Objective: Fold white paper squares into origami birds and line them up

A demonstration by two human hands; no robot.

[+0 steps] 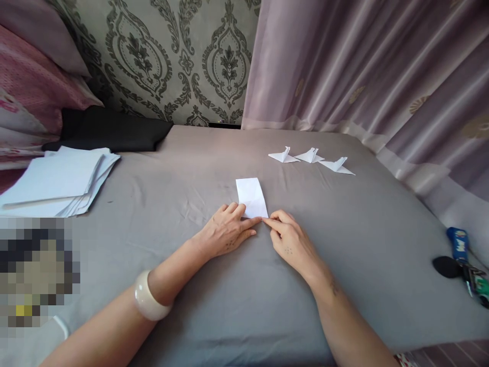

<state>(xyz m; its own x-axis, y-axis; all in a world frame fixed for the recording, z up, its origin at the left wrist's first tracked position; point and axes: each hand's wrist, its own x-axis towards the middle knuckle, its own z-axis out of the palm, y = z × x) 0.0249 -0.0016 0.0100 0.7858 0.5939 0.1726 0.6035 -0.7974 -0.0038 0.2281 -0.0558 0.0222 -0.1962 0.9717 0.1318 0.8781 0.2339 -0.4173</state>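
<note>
A small folded sheet of white paper (251, 196) lies on the grey cloth in front of me, its far edge lifting slightly. My left hand (229, 227) holds down its near left part, with the index finger along the near edge and the other fingers bent. At the near right corner, my right hand (288, 237) presses with its index fingertip, close to the left one; its remaining fingers are curled. What is under the fingertips is hidden. Beyond the sheet, to the right, sit three folded white paper birds (284, 155) in a row.
A stack of white paper (53, 176) lies at the left, in front of a black folded item (114, 130). Keys with a blue tag (457, 244) rest at the right edge. Pink curtains (324, 66) hang behind the grey cloth-covered surface (198, 316). A blurred patch covers the lower left.
</note>
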